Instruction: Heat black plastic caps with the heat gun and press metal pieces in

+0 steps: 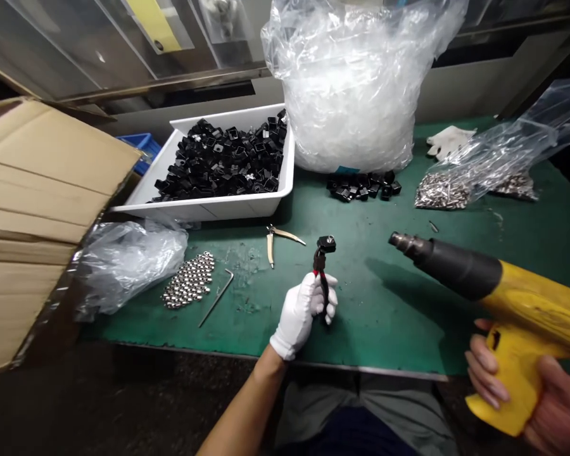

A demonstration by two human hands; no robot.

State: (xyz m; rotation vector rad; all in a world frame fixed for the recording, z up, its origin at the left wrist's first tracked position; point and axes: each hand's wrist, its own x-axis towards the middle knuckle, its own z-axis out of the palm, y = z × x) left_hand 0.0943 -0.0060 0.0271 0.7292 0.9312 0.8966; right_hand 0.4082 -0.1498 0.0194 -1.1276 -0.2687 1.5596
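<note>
Well, at the left a cardboard carton (38,221) leans over the green tabletop (375,329), with a blue crate (142,149) just behind it. Beyond them, a white tray (204,212) holds a heap of black square plastic fittings (223,158), and nearer lies a crumpled clear bag (133,266) beside a loose patch of steel beads (190,280) and a hex key (217,296). Tan-handled pliers (275,244) rest just left of the left hand (301,313), which wears a white glove and closes firmly around the red-and-black handles of a small hand tool (320,261). A black fitting (326,244) sits at that tool's top. Farther back stand a bulging bag of clear plastic pieces (346,107) and a small pile of black fittings (363,185). At the right, the bare right hand (555,405) wraps around the grip of a yellow heat gun (460,272), its nozzle aimed left toward the black fitting. A white work glove (449,140) and a bag of silver screws (498,152) lie far right. If the gun is hot, a drifting nozzle could scorch the glove or warp the fitting, while a bumped tabletop could scatter the loose beads.
</note>
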